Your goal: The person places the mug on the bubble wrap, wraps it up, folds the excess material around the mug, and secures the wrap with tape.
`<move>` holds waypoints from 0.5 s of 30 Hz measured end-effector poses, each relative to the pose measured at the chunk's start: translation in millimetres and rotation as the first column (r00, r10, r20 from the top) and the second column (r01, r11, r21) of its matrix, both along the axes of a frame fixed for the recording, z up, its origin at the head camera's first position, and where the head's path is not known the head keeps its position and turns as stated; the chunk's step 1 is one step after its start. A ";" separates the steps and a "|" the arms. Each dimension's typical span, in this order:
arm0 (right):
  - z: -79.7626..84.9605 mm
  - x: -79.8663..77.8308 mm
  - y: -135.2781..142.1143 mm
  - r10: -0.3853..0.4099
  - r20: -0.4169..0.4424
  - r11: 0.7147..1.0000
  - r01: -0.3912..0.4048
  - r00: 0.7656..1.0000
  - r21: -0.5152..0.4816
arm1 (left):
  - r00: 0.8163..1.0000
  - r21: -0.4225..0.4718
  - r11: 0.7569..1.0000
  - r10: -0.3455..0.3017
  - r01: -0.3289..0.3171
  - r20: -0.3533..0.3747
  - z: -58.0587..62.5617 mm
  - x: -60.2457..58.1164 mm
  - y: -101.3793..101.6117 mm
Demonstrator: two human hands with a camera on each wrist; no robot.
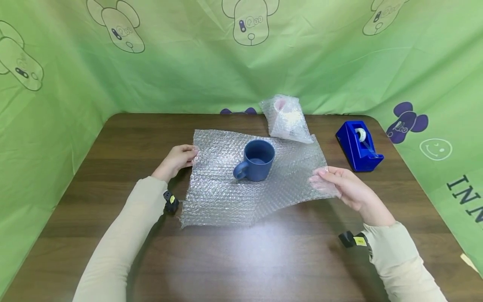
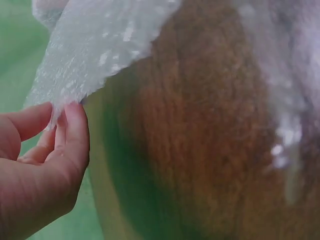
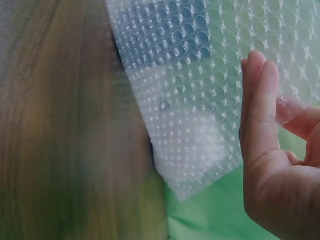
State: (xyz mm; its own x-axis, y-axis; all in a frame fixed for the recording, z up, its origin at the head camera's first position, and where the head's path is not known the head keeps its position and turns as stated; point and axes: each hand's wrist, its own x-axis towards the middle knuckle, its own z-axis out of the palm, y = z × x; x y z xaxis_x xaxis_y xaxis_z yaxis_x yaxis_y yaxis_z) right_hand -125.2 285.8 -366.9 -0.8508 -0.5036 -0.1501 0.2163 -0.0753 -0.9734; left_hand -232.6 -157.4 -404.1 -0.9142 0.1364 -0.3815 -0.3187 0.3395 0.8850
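Note:
A sheet of clear bubble wrap [image 1: 215, 184] lies on the table, its right side raised off the surface. On the sheet stands a blue mug [image 1: 259, 161], upright, with its handle toward the lower left. My left hand [image 1: 177, 160] pinches the sheet's left edge; in the left wrist view, thumb and fingers [image 2: 76, 122] meet on the wrap. At the right edge, my right hand [image 1: 349, 186] holds the lifted side between thumb and fingers. Through the raised wrap [image 3: 225, 50] in the right wrist view, a blue patch shows, blurred by the bubbles.
Behind the sheet, at the table's back edge, sits a bubble-wrapped bundle [image 1: 288, 119] with something pinkish inside. A blue tape dispenser [image 1: 352, 147] with a roll of tape stands at the back right. Green printed cloth [image 1: 181, 75] hangs around the brown wooden table [image 1: 234, 260].

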 end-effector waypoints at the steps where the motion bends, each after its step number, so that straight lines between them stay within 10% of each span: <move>1: 1.4 -0.2 -1.8 -0.014 -0.008 1.000 0.014 1.000 0.016 | 1.000 -0.003 1.000 0.003 -0.003 -0.007 1.2 0.4 0.0; 8: 12.1 -4.2 -16.8 -0.139 -0.026 0.986 0.141 0.990 0.089 | 1.000 -0.008 1.000 -0.004 0.004 -0.013 12.3 0.9 0.3; 15: 23.1 -13.3 -41.6 -0.230 0.027 0.971 0.232 0.973 -0.066 | 1.000 -0.021 1.000 -0.003 0.003 -0.007 16.7 1.4 0.8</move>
State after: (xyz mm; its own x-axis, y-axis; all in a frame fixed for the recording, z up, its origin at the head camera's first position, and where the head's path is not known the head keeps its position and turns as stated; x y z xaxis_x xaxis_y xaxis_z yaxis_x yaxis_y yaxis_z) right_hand -138.5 244.2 -343.8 -0.9425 -0.3035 -0.1397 0.2039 -0.1911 -0.9602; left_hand -231.2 -156.5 -387.4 -0.9165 0.1309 -0.3780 -0.3118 0.3585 0.8799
